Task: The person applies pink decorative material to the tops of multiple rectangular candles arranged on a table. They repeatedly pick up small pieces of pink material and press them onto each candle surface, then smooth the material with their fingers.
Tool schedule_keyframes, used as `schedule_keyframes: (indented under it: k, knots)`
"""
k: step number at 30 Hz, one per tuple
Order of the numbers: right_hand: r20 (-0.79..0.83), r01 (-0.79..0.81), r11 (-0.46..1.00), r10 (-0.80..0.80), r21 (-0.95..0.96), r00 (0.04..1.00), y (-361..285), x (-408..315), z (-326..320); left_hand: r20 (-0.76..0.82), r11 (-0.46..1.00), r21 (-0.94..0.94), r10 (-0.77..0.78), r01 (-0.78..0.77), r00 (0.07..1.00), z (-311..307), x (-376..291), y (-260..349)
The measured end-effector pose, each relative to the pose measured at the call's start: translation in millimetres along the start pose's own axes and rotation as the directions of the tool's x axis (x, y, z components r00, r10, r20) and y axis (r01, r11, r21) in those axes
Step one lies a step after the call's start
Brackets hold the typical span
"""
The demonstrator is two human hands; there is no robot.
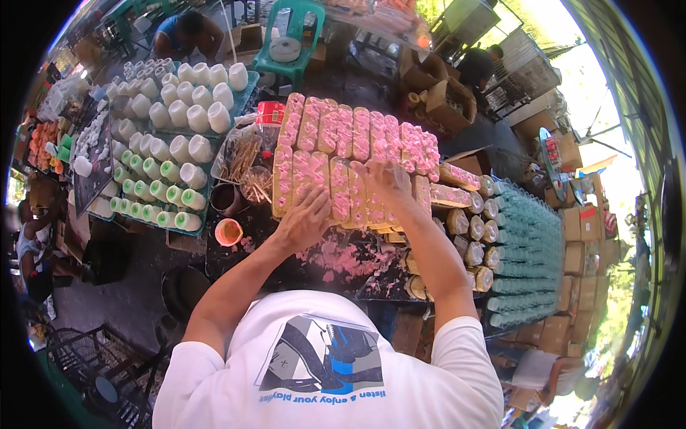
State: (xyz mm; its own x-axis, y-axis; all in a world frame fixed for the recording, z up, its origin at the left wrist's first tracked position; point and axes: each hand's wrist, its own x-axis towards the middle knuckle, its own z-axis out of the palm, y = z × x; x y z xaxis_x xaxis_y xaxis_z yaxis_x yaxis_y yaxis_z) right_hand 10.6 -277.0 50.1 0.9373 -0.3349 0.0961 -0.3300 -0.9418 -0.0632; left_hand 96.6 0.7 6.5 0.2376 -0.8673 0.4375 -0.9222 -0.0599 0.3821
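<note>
Tan blocks with pink wax-like drips (335,128) stand side by side in two rows before me. My left hand (306,214) lies on the near row, fingers spread over the blocks' near left part. Over the same row, further right, my right hand (387,181) is bent, with its fingertips around a thin dark tool (343,162), perhaps a blade, that reaches left across the block tops. Its full shape is hidden. Left of the blocks are a cup of pink-orange stuff (229,232) and a clear tub of wooden sticks (244,155).
Trays of white and green candle-like cups (179,147) fill the left side. Glass cups in rows (525,252) and wrapped cylinders (476,228) stand at the right. Pink scraps (343,260) lie on the near table. A green chair (289,37) and several people are further off.
</note>
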Motion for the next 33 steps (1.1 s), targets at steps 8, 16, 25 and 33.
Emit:
schedule_keyframes:
  k: [8, 16, 25, 33]
  knots:
    - [0.195, 0.197, 0.951, -0.151, -0.238, 0.969, -20.4, 24.7, -28.3, -0.069, 0.993, 0.021, -0.115, 0.117, 0.991, -9.1, 22.7, -16.1]
    - [0.230, 0.158, 0.955, -0.099, -0.253, 0.968, -29.6, -9.9, -34.0, 0.052, 0.999, -0.002, -0.040, 0.040, 0.998, 8.7, 71.7, -50.5]
    - [0.333, 0.121, 0.971, -0.047, -0.205, 0.942, -33.4, -46.7, -32.1, 0.144, 0.988, -0.119, 0.113, -0.096, 0.983, -13.3, 66.1, -47.2]
    - [0.011, 0.102, 0.991, -0.102, -0.089, 0.995, -47.8, -94.7, -29.6, 0.166, 0.974, -0.154, 0.191, -0.166, 0.967, -15.3, 55.4, -40.6]
